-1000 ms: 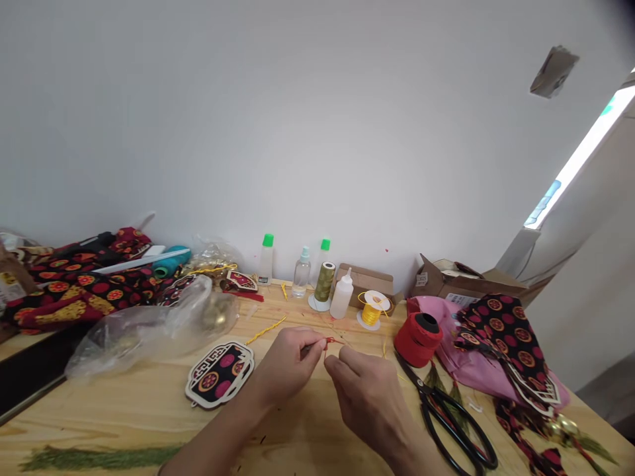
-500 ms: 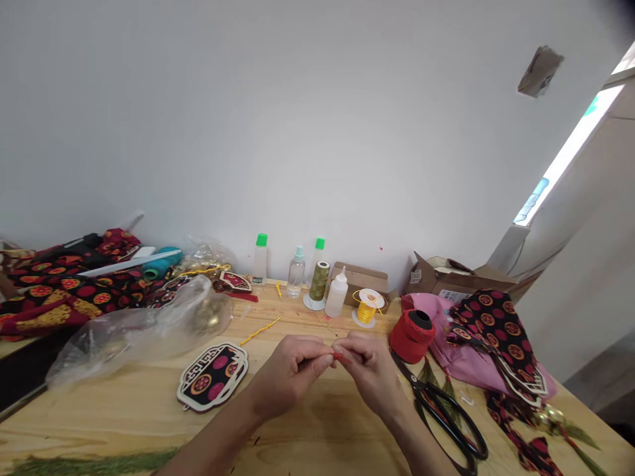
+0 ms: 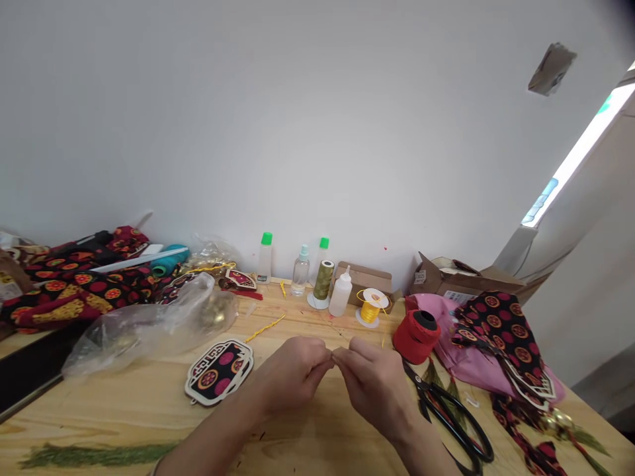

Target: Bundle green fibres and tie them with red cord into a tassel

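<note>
My left hand point(image 3: 296, 373) and my right hand point(image 3: 374, 380) meet fingertip to fingertip above the middle of the wooden table point(image 3: 292, 439). Both are closed in a pinch, backs turned up, and the fingers hide whatever is between them. Left of my left hand lies a flat vase-shaped ornament point(image 3: 219, 373) with a pale frame, black patterned fabric and a twisted yellow cord point(image 3: 266, 327) at its top. Close to my right hand are a spool of red thread point(image 3: 415, 338) and black-handled scissors point(image 3: 454, 413), lying partly over green tassels point(image 3: 436, 377).
Along the wall stand bottles point(image 3: 300, 272), a white squeeze bottle point(image 3: 340, 295), an olive thread spool point(image 3: 323, 281) and a yellow cord spool point(image 3: 371, 309). Patterned fabric point(image 3: 99, 284) and a plastic bag point(image 3: 143, 330) cover the left. A green strand point(image 3: 99, 455) lies in front; a cardboard box point(image 3: 441, 281) stands right.
Both hands have rolled inward at the fingertips, and the small red piece seen between them earlier is now hidden. The view has shifted slightly, so the table things appear farther right.
</note>
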Tool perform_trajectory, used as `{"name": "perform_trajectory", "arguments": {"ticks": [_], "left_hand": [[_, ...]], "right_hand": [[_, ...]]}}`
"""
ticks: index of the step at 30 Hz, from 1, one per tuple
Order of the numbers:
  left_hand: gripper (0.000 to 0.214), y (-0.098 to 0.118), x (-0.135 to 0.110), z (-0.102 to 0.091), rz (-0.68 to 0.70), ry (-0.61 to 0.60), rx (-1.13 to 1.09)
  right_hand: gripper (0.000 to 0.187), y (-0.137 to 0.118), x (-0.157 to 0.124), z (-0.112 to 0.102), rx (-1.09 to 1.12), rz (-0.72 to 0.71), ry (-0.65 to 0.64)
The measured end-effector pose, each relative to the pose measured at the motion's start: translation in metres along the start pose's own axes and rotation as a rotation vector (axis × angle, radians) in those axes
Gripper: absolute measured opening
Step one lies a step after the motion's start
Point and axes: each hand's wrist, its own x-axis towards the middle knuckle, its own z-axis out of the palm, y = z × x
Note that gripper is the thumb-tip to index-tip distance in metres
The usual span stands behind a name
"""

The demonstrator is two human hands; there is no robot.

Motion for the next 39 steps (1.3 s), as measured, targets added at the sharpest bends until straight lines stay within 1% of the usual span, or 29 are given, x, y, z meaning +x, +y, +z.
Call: {"name": "perform_trajectory", "arguments": {"ticks": [3, 6, 8, 9, 11, 15, 19, 22, 24, 26, 29, 31, 33, 35, 39], "left_hand": [[0.028, 0.004, 0.000, -0.003, 0.027, -0.007, -0.144], [0.027, 0.007, 0.000, -0.004, -0.023, 0.028, -0.286], [0.025, 0.006, 0.000, -0.002, -0.059, 0.056, -0.340], [0.024, 0.006, 0.000, -0.001, -0.080, 0.074, -0.355], [0.023, 0.003, 0.000, 0.001, -0.125, 0.115, -0.366], [0.025, 0.000, 0.001, 0.003, -0.210, 0.193, -0.339], [0.026, 0.000, 0.002, 0.005, -0.229, 0.255, -0.305], [0.027, -0.002, 0.002, 0.006, -0.255, 0.309, -0.284], [0.027, -0.003, 0.002, 0.005, -0.283, 0.340, -0.340], [0.026, -0.004, 0.002, 0.004, -0.348, 0.361, -0.467], [0.027, -0.003, 0.003, 0.002, -0.451, 0.358, -0.727], [0.029, -0.004, 0.004, 0.002, -0.459, 0.354, -0.851], [0.029, -0.004, 0.004, 0.002, -0.450, 0.377, -0.899], [0.028, -0.006, 0.004, 0.002, -0.456, 0.400, -0.909], [0.027, -0.008, 0.003, 0.002, -0.465, 0.428, -0.899]], "right_hand": [[0.024, 0.007, 0.003, -0.002, 0.369, 0.192, 0.012], [0.025, 0.011, 0.006, 0.000, 0.690, 0.375, 0.009], [0.025, 0.010, 0.007, 0.004, 0.836, 0.443, 0.013], [0.024, 0.009, 0.007, 0.007, 0.866, 0.461, 0.023], [0.022, 0.007, 0.006, 0.011, 0.832, 0.457, 0.059], [0.021, 0.003, 0.001, 0.018, 0.563, 0.318, 0.137], [0.022, 0.001, -0.004, 0.021, 0.324, 0.201, 0.115], [0.021, -0.002, -0.005, 0.021, 0.252, 0.167, 0.085], [0.022, -0.003, -0.005, 0.021, 0.293, 0.187, 0.085], [0.023, -0.003, -0.003, 0.021, 0.399, 0.247, 0.087], [0.023, -0.001, 0.000, 0.021, 0.660, 0.388, 0.059], [0.024, 0.001, 0.002, 0.020, 0.836, 0.487, 0.022], [0.025, 0.002, 0.004, 0.019, 0.967, 0.566, -0.005], [0.028, 0.002, 0.005, 0.017, 1.057, 0.621, -0.005], [0.042, 0.001, 0.005, 0.012, 1.133, 0.667, 0.014]]}}
